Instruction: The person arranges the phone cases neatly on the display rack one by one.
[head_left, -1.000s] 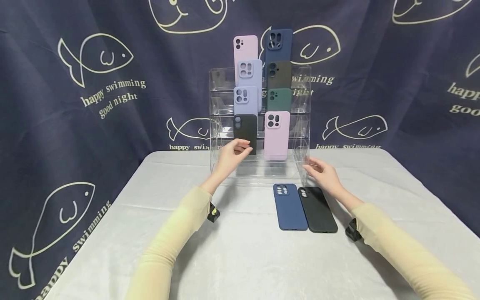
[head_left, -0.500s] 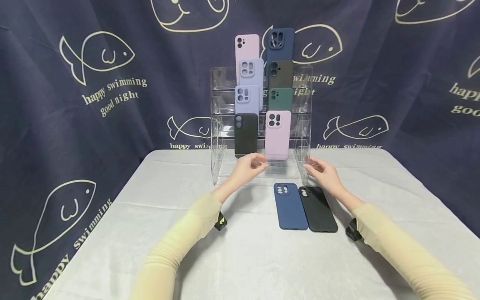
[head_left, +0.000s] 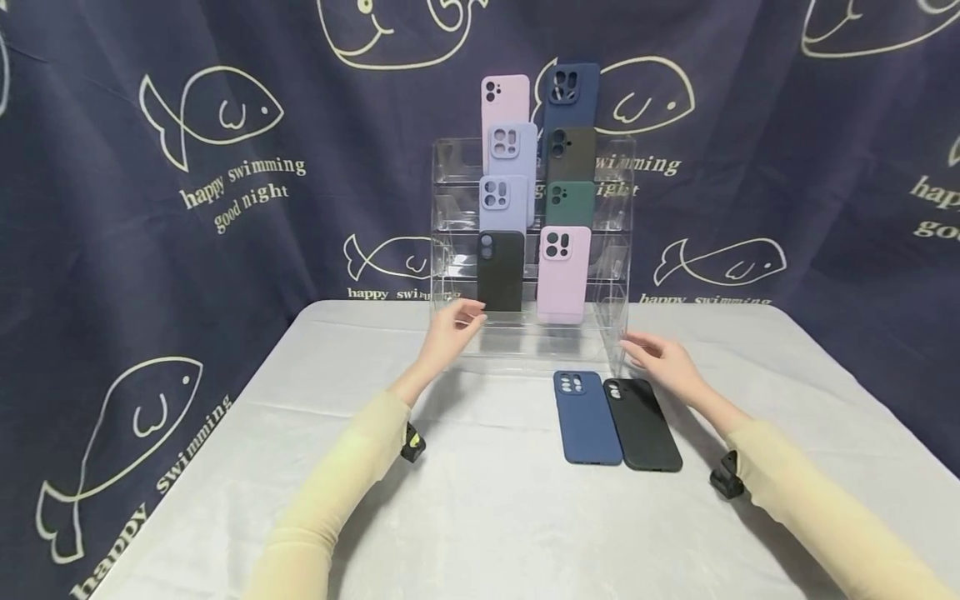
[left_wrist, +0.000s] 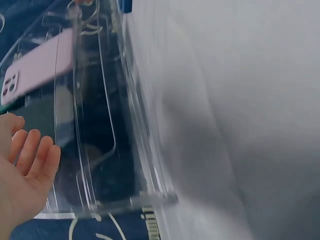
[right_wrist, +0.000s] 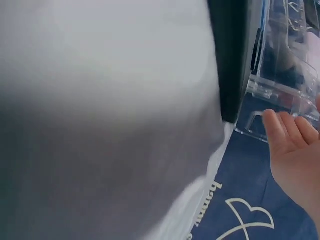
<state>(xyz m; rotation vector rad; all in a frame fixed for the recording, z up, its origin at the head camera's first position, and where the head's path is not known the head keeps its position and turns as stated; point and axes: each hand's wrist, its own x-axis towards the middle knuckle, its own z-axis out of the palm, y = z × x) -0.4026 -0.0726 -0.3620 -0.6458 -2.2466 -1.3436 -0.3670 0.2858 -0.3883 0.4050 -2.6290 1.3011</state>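
Observation:
A clear acrylic display rack (head_left: 525,342) holds several phone cases in tiers. In its lowest tier a black phone case (head_left: 501,271) stands left of a pink phone case (head_left: 564,273). My left hand (head_left: 448,333) is at the rack's front left, fingertips close to the black case's lower corner, holding nothing; the left wrist view shows its fingers (left_wrist: 37,155) loosely bent. At the other side, the fingertips of my right hand (head_left: 663,364) are right at the rack's right side panel, fingers extended. Just below that hand, a blue phone case (head_left: 588,421) and another black phone case (head_left: 645,427) lie flat.
Higher tiers carry a light pink case (head_left: 504,96), two lavender cases, a dark blue case (head_left: 573,92), a dark brownish case (head_left: 572,154) and a green case (head_left: 572,202). A white cloth (head_left: 480,517) covers the table. Behind hangs a navy curtain (head_left: 247,192) with fish drawings.
My left hand first drew down and right from the black case in the rack, then shifted left to the rack's front left. My right hand stayed at the right panel. The head view shifted slightly.

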